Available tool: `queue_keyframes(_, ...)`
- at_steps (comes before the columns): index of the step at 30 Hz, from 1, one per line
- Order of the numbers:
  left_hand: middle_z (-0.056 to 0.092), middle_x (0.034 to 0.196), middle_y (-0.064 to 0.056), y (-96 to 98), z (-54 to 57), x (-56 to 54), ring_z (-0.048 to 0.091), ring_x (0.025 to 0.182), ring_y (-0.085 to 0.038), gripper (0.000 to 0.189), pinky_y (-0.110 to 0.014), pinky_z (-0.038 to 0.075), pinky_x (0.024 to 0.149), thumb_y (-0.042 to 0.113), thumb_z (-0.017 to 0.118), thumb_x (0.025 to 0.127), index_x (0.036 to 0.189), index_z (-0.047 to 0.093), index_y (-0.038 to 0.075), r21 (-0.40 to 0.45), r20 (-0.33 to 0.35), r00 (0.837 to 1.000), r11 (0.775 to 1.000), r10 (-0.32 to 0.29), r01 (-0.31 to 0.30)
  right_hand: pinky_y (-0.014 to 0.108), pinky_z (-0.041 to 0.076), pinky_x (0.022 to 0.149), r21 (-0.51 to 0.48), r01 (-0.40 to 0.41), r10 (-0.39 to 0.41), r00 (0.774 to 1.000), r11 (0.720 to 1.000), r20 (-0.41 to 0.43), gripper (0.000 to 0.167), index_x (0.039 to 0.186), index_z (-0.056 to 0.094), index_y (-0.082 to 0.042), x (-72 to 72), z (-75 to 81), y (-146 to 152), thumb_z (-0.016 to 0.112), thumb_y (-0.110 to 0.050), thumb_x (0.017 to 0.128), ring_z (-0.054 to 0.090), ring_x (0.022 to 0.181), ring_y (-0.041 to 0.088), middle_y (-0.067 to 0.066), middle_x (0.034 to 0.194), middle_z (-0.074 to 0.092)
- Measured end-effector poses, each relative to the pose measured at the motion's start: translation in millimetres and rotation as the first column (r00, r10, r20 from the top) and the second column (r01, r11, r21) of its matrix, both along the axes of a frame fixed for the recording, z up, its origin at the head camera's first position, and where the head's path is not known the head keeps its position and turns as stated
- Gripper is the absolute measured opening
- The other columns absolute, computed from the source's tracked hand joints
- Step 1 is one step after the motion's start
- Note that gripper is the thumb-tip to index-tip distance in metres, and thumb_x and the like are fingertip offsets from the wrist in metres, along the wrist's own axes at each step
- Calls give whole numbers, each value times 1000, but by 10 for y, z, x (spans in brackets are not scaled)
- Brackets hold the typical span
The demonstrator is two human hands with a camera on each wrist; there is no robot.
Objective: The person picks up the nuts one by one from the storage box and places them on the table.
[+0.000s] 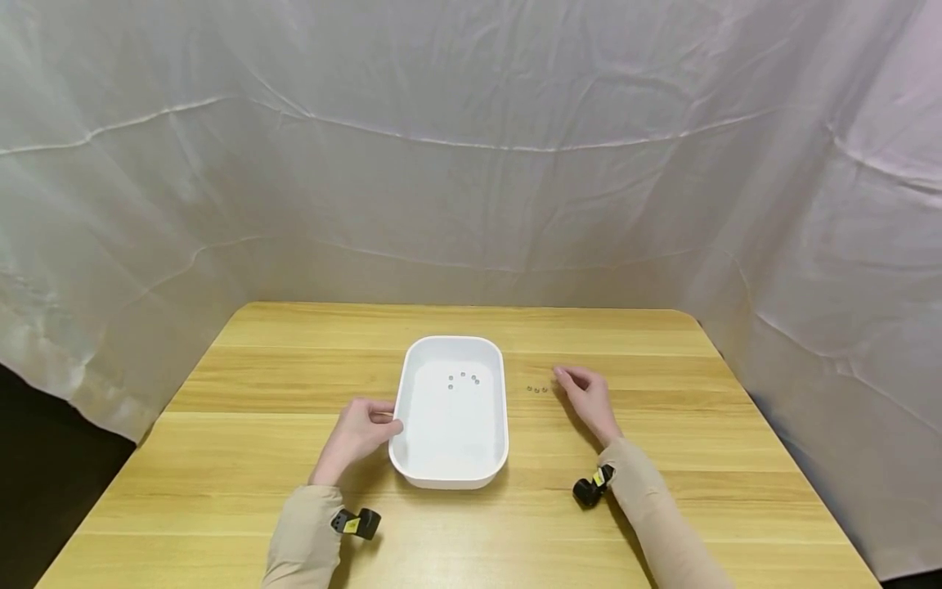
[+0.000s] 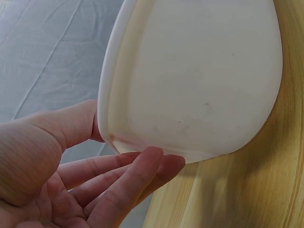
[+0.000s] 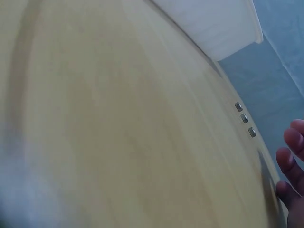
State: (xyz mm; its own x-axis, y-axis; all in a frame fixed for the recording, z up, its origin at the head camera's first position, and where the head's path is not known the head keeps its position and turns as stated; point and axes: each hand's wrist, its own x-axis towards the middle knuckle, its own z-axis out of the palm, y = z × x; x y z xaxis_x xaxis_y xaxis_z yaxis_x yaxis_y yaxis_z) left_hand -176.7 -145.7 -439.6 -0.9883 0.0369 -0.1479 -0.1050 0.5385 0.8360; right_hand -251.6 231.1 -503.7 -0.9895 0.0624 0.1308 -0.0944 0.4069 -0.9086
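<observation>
My left hand [image 1: 359, 433] grips the left wall of a white tray [image 1: 449, 442], thumb over the rim and fingers against the outside. Inside the tray, toward its far end, lie several small silvery pieces [image 1: 463, 375] that look like metal nuts. Three more nuts [image 1: 536, 390] sit in a short row on the table, to the right of the tray. Just right of that row, my right hand [image 1: 589, 401] hovers low with fingers loosely bent. At the edge of the right wrist view, its fingertips [image 3: 293, 137] show nothing between them.
The wooden table [image 1: 221, 458] has rounded far corners. A pale grey curtain [image 1: 471, 204] hangs behind it and along both sides. Each sleeve carries a black wrist camera [image 1: 356, 523].
</observation>
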Motion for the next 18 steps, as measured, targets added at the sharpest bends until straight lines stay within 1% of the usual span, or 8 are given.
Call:
queue_keyframes(2,75,107,-26,2,-4,3,74,98,-35,38,-42,62,86,6,68,80,116,70,-8,2,-2,1000,1000,-1,1,9,51,85,-33,0,0,1000,999,12,43,128,65,2,1,22,-2,60,-30,101,68,98,7,25,123,70)
queue_keyframes(4,75,106,-26,3,-5,2,74,98,-35,38,-42,62,86,6,68,80,115,70,-8,5,-6,1000,1000,-1,1,10,53,83,-55,-2,3,1000,998,14,42,127,65,4,-1,47,-12,61,-28,100,69,93,6,27,119,70)
queue_keyframes(7,75,105,-26,4,-5,1,74,97,-34,38,-41,62,85,6,69,80,115,70,-9,8,-11,1000,1000,1,-1,15,56,82,-96,-12,14,1000,995,26,41,127,65,5,0,97,-30,61,-25,100,71,90,10,30,116,70)
queue_keyframes(11,75,105,-26,5,-4,4,74,96,-34,38,-41,62,85,6,68,81,115,69,-10,7,-8,1000,1000,-2,2,20,58,84,-124,-19,26,998,992,61,43,129,64,3,11,172,-55,62,-28,100,71,94,17,29,119,69)
queue_keyframes(15,75,105,-27,6,0,7,74,97,-34,38,-42,62,85,6,68,81,115,69,-10,9,-10,1000,1000,-6,6,25,57,84,-87,-33,38,997,996,62,44,131,64,-1,20,253,-76,60,-31,100,68,101,21,27,123,68)
queue_keyframes(18,75,105,-27,5,2,10,74,96,-35,37,-42,62,85,5,68,80,115,69,-10,12,-11,1000,1000,-7,7,28,57,83,-42,-58,60,997,997,45,42,133,63,-2,26,324,-93,58,-30,101,65,103,26,27,122,68)
